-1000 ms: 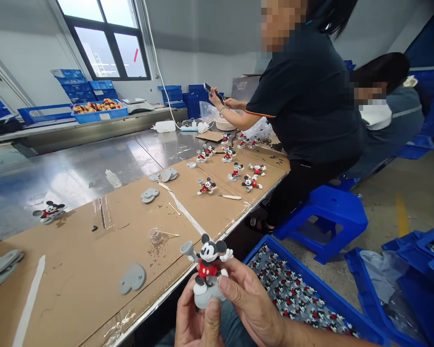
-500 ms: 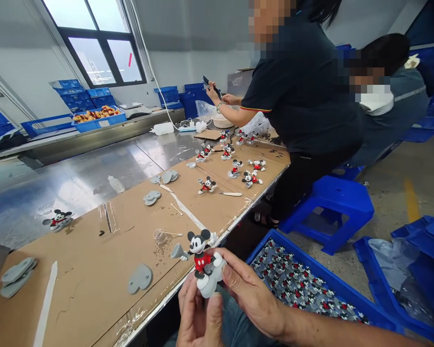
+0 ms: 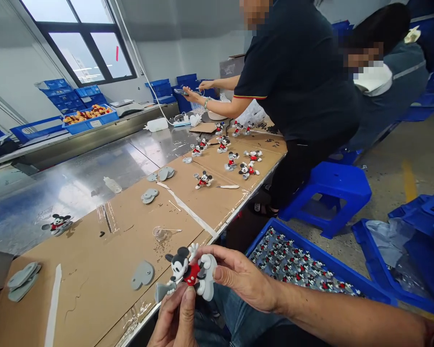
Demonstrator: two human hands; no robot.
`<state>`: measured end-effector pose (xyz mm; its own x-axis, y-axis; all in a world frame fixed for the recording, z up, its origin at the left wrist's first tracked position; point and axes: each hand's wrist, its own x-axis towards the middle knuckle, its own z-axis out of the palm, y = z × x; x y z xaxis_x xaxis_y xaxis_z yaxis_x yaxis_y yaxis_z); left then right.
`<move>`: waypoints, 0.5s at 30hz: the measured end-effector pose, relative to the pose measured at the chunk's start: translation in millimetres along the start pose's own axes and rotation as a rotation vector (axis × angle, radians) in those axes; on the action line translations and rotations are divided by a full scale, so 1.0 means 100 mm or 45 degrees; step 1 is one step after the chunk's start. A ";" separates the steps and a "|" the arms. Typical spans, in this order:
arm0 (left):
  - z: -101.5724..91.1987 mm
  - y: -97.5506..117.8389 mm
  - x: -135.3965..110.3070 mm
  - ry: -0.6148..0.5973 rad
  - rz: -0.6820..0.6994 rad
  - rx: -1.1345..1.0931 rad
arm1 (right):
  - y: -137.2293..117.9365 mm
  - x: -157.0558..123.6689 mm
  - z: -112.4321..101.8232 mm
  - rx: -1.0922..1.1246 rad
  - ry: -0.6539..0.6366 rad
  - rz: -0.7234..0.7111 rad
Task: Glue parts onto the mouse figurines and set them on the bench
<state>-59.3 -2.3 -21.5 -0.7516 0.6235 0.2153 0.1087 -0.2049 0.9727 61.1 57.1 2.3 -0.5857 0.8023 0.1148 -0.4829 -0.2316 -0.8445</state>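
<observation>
The left hand [image 3: 175, 320] pinches the tilted Mickey Mouse figurine [image 3: 191, 273] from below while the right hand [image 3: 238, 275] clasps its pale grey base [image 3: 209, 278], holding it above the cardboard-covered worktop [image 3: 94, 260] and leaving the head [image 3: 177, 264] uncovered.

1. One Mickey Mouse figurine [image 3: 185, 270], held between two hands: one left hand [image 3: 173, 320] and one right hand [image 3: 238, 277].
2. Eleven loose Mickey Mouse figurines [image 3: 203, 179] on the table.
3. One blue crate [image 3: 311, 248] of figurines, too many to count.
4. Six lots of grey heart-shaped pieces [image 3: 142, 274], some stacked.
5. Two squeeze bottles [image 3: 156, 125].
6. One small glass cup [image 3: 160, 234].
7. One phone [image 3: 181, 91].
8. Two co-workers: one person in a black shirt [image 3: 296, 72] and one person in a grey jacket [image 3: 394, 91].
9. One blue stool [image 3: 325, 193] in full view.
10. One digital scale [image 3: 128, 109].
</observation>
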 end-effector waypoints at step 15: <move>0.05 0.05 -0.05 -0.007 0.194 0.044 | -0.05 -0.02 0.03 -0.048 -0.001 0.014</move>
<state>-51.8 -2.7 -17.0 -0.7210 0.5915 0.3610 0.2434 -0.2716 0.9311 62.6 54.8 8.3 -0.5912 0.7996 0.1059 -0.4518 -0.2195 -0.8647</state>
